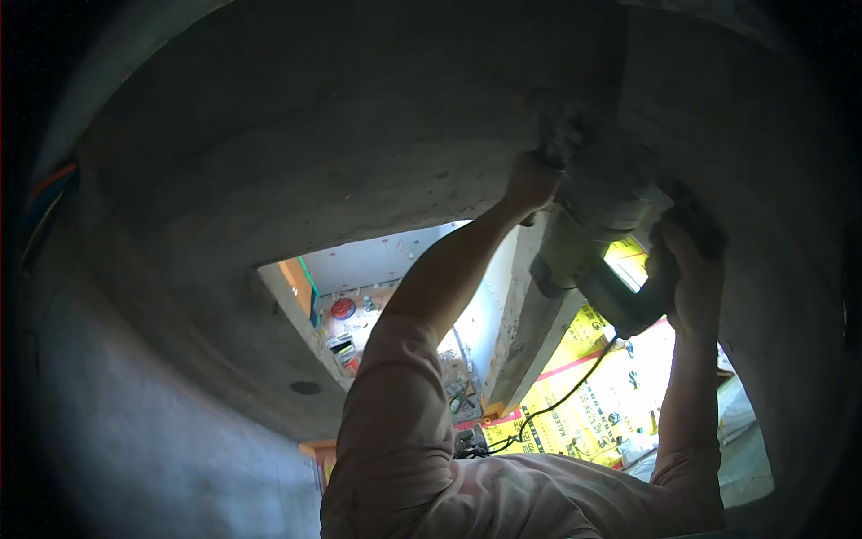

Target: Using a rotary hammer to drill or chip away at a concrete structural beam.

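Observation:
Raised overhead, a large corded rotary hammer drill (593,216) is held in both my hands against or close to the dark concrete ceiling (359,117). My left hand (536,182) is closed around its side handle near the front end. My right hand (690,274) wraps the rear handle on the other side. The tool's front end is in shadow and blurred, so I cannot tell whether a bit touches the concrete. A black cord (575,391) hangs from the rear handle and runs down to the left.
A concrete beam or wall edge (530,341) stands between two bright openings. Beyond, yellow printed sheeting (575,422) covers the floor, and a red round object (343,308) lies among scattered items. Coloured cables (49,202) come out at the far left.

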Demonstrator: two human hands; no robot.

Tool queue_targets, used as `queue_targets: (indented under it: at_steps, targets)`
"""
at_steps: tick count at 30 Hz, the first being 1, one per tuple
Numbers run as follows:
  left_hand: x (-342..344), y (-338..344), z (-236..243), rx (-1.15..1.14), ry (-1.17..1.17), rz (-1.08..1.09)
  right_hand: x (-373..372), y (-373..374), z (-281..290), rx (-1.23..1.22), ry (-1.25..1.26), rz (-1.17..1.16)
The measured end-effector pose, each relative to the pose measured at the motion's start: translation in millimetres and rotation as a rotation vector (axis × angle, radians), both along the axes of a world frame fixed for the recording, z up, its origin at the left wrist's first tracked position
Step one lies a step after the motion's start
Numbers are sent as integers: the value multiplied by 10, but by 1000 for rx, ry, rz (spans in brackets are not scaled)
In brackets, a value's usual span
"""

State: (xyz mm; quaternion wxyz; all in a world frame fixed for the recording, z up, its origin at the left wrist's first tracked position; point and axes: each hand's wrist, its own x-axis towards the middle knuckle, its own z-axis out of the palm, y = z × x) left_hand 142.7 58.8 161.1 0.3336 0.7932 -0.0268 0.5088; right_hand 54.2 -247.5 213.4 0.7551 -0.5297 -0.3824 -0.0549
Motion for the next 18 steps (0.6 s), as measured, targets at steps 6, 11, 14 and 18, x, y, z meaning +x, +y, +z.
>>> queue_targets:
  at_steps: [6, 11, 14, 18]
  targets:
    - [134, 135, -99, 212, 10, -8, -167, 30, 176, -209, -92, -71]
    - [107, 310, -86, 218, 48, 40, -356, 118, 252, -120, -216, -165]
    - [223, 341, -185, 218, -59, -5, -329, 99, 225, -146, -178, -217]
    - [153, -104, -4, -200, 112, -214, -247, 57, 223, -125, -211, -213]
